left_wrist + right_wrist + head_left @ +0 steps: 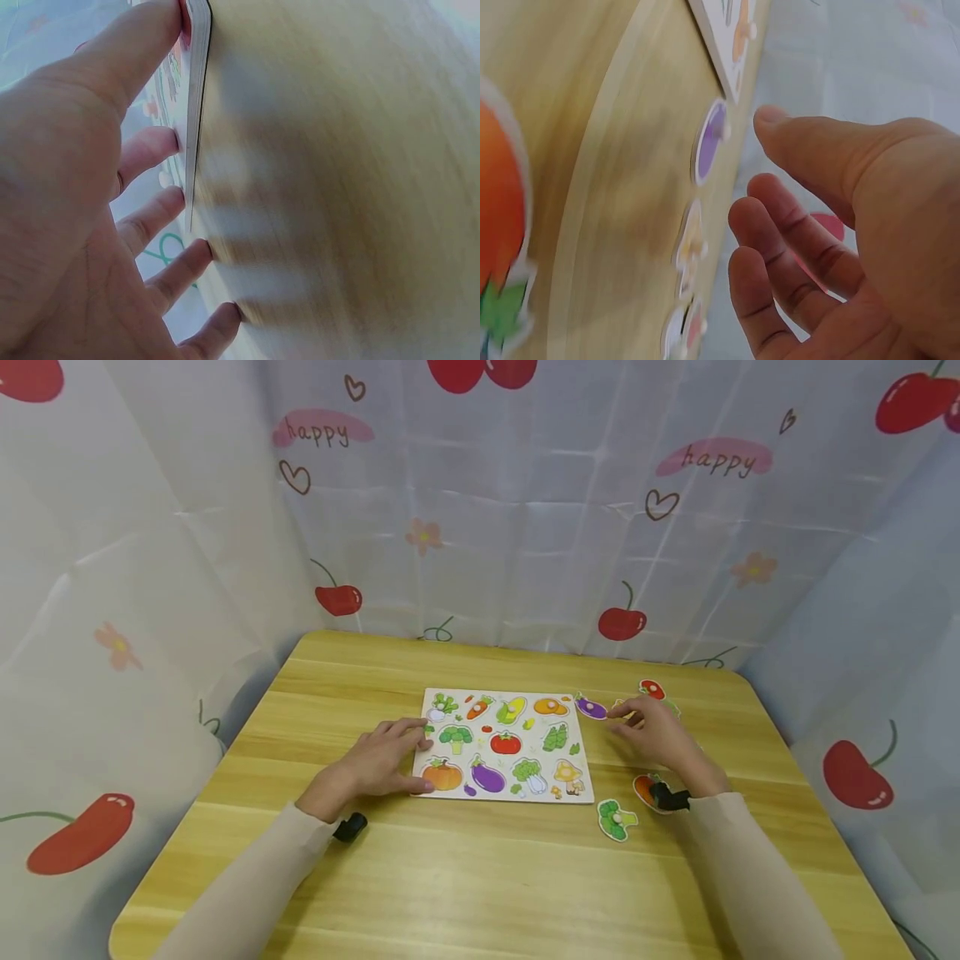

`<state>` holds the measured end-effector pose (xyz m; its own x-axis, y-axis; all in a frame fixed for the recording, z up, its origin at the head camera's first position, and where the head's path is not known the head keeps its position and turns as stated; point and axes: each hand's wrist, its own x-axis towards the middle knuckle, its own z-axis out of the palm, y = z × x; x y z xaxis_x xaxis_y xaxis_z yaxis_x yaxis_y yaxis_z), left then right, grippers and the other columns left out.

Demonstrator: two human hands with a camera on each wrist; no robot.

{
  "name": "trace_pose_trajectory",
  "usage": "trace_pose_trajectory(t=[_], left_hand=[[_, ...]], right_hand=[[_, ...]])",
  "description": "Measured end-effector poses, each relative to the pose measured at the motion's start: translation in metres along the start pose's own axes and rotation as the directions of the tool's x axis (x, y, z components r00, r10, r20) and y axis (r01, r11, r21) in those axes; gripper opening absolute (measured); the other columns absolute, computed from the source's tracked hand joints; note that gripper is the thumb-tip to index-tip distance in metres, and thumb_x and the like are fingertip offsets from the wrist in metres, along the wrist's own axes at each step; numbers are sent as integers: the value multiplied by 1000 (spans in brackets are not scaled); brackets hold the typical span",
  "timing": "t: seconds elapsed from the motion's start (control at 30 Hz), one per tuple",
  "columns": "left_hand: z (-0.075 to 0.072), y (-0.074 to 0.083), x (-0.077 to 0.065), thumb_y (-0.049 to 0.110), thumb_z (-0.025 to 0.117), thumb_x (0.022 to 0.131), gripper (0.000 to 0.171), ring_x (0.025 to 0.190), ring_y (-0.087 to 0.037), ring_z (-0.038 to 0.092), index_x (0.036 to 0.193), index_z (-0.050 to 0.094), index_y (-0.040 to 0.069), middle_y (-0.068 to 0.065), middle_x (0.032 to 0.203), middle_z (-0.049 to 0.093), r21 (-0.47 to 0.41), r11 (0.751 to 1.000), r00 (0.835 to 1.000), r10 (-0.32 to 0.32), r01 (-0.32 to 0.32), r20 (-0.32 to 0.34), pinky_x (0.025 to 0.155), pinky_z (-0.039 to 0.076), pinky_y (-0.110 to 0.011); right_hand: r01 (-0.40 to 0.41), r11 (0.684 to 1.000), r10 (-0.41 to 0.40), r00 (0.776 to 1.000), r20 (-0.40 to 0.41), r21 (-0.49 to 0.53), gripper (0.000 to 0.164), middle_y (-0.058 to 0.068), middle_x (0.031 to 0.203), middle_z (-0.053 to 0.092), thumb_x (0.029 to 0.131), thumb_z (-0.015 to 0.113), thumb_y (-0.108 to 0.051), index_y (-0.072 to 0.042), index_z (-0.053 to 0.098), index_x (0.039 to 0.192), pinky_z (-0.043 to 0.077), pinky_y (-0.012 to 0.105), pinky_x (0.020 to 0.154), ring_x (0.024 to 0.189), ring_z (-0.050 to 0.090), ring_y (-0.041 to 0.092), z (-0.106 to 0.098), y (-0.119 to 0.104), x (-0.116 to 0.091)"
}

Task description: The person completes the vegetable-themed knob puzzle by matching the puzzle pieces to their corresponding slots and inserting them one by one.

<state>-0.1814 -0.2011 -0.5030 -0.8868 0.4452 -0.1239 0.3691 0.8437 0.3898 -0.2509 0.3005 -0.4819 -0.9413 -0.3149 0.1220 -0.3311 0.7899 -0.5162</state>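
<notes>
A white wooden vegetable puzzle board lies flat on the table. My left hand rests at its left edge; in the left wrist view the thumb lies on the board's edge and the lower fingertips touch the table. To the right of the board my right hand hovers with loosely bent fingers and holds nothing. Its fingertips are close to a purple eggplant piece with a small knob. In the right wrist view a yellowish mushroom-shaped piece lies beyond the eggplant.
A broccoli piece lies at the board's lower right. Near the right wrist is an orange pumpkin piece, partly covered by a black wrist device. A tomato piece lies farther back. A cherry-print curtain surrounds the wooden table.
</notes>
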Motion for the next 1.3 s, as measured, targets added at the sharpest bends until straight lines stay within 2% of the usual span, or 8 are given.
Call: trace_pose_trajectory(t=[0.2, 0.27, 0.47, 0.6, 0.8, 0.93, 1.1, 1.3], left_hand=[[-1, 0, 0, 60, 88, 101, 72, 167, -50, 44, 155, 69, 16, -9, 189, 38, 10, 1000, 1000, 9, -9, -6, 125, 43, -80], [0, 0, 0, 60, 88, 101, 72, 167, -49, 43, 155, 69, 16, -10, 189, 38, 9, 1000, 1000, 10, -10, -5, 125, 43, -80], [2, 0, 0, 61, 88, 101, 73, 167, -50, 43, 156, 69, 16, -10, 189, 39, 0, 1000, 1000, 13, -13, -5, 126, 43, -81], [1, 1, -1, 60, 87, 102, 73, 167, -50, 43, 156, 69, 15, -11, 189, 39, 0, 1000, 1000, 14, -14, -5, 126, 43, -81], [0, 2, -2, 60, 87, 102, 72, 167, -50, 43, 156, 69, 15, -11, 189, 39, -1, 1000, 1000, 13, -13, -12, 126, 43, -81], [-1, 2, -1, 60, 87, 102, 72, 167, -50, 43, 155, 69, 15, -12, 189, 39, -5, 1000, 1000, 10, -10, -12, 127, 42, -81], [-1, 3, -1, 59, 88, 102, 72, 167, -50, 42, 155, 69, 15, -12, 189, 39, -11, 1000, 1000, 5, -5, -5, 127, 42, -81], [-1, 3, -2, 59, 88, 101, 70, 165, -50, 44, 153, 69, 15, -12, 189, 39, -9, 1000, 1000, 9, -9, -13, 126, 43, -80]], right_hand=[[26, 999, -26, 999, -19, -19, 20, 25, 129, 83, 105, 89, -12, -2, 87, 122, 68, 45, 86, 102, 83, 40, -8, 14, -19], [28, 999, -28, 1000, -5, -17, 21, 24, 128, 84, 104, 90, -13, -3, 88, 122, 68, 40, 85, 103, 83, 38, -10, 17, -26], [40, 999, -39, 999, 34, -27, 23, 17, 127, 85, 103, 92, -16, -7, 88, 124, 68, 39, 86, 102, 83, 30, -10, 15, -48], [62, 998, -61, 995, 82, -12, 23, 10, 123, 85, 101, 94, -20, -13, 89, 122, 64, 26, 82, 99, 80, 20, -8, 10, -59], [132, 988, -141, 982, 127, 76, 25, 2, 119, 83, 99, 96, -22, -16, 88, 122, 65, 29, 83, 95, 73, 10, -8, 4, -73], [178, 976, -198, 965, 169, 128, 29, -2, 116, 84, 95, 100, -25, -17, 87, 120, 63, 30, 81, 92, 70, 15, -5, 3, -80], [167, 971, -206, 946, 249, 170, 29, -7, 118, 82, 93, 101, -34, -27, 88, 117, 57, 26, 82, 96, 68, 20, -1, 1, -87], [158, 960, -226, 924, 308, 231, 17, -6, 116, 80, 97, 98, -29, -30, 89, 111, 55, 26, 83, 97, 67, 20, 3, 0, -88]])
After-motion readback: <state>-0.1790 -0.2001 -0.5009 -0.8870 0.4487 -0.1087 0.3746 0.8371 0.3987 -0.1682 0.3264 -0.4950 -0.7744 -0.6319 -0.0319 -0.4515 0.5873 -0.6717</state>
